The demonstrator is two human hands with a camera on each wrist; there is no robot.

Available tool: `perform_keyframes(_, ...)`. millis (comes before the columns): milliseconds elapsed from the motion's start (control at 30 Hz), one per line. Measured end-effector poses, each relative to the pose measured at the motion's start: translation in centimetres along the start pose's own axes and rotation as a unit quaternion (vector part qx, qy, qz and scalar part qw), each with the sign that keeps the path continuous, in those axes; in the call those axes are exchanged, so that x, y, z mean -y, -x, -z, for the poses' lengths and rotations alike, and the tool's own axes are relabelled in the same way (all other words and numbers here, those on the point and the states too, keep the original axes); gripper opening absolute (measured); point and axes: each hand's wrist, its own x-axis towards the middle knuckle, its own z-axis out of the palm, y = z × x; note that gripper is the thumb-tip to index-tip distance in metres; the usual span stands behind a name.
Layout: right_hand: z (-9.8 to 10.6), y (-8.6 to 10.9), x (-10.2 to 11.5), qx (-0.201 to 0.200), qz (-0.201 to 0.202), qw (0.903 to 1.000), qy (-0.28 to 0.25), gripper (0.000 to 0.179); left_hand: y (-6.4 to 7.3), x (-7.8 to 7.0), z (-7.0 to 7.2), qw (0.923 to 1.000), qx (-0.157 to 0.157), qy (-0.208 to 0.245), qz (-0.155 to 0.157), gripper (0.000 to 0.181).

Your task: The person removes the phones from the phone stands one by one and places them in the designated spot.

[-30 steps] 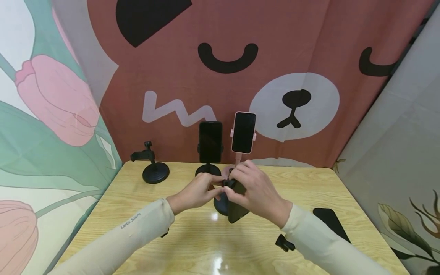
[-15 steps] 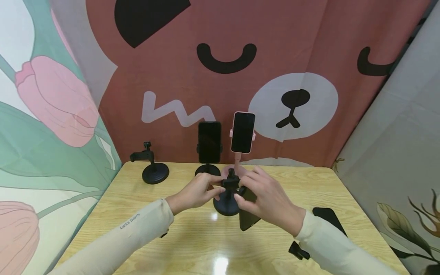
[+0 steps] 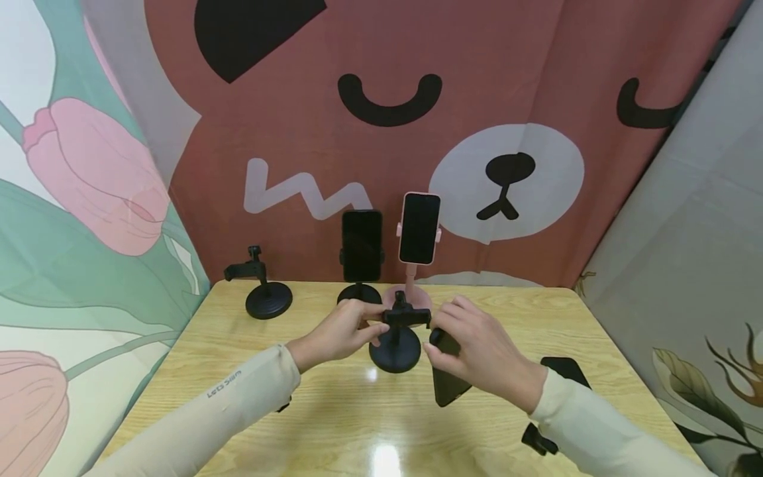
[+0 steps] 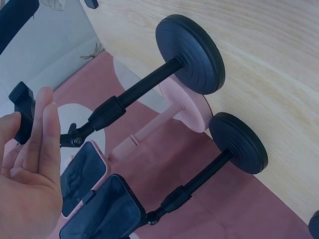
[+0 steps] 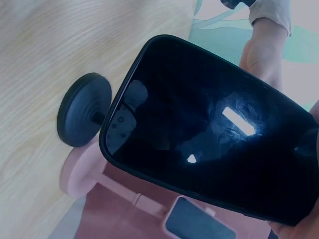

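Observation:
A black phone stand (image 3: 395, 350) with a round base stands at mid-table, its clamp (image 3: 408, 317) turned sideways at the top. My left hand (image 3: 342, 334) pinches the left end of that clamp between thumb and fingers. In the left wrist view the stand's pole (image 4: 144, 89) slants up to the clamp piece (image 4: 24, 112) at the fingers. My right hand (image 3: 479, 348) grips a black phone (image 3: 450, 384) by its upper end, just right of the clamp. The phone's dark, glossy screen (image 5: 199, 134) fills much of the right wrist view.
Behind are a black stand carrying a phone (image 3: 361, 245) and a pink stand carrying a phone (image 3: 420, 228). A third black stand (image 3: 268, 300), holding no phone, is at the back left. Another dark phone (image 3: 566, 370) lies beyond the right forearm on the wooden table (image 3: 322, 424).
My right hand has moved right and slightly toward me with the phone, away from the clamp, which now shows in full. The left hand has stayed at the clamp's left end.

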Motion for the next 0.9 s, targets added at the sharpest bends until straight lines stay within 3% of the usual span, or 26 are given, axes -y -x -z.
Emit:
perform_keyframes(367,0.2,1.5,-1.8,0.027,-0.035,0.9990,0.011,0.018,0.1,0.0,0.0,0.9999,0.004,0.012,0.008,0.029)
perform_keyframes(700,-0.1,3.2,-4.8,0.053,-0.080,0.9950,0.026,0.017,0.1,0.2,-0.2,0.9998,0.003,0.012,0.013,0.030)
perform_keyframes(900,-0.1,3.9,-5.9,0.073,-0.095,0.9921,0.038,0.020,0.1,0.5,-0.4,0.9987,-0.001,0.043,0.029,0.031)
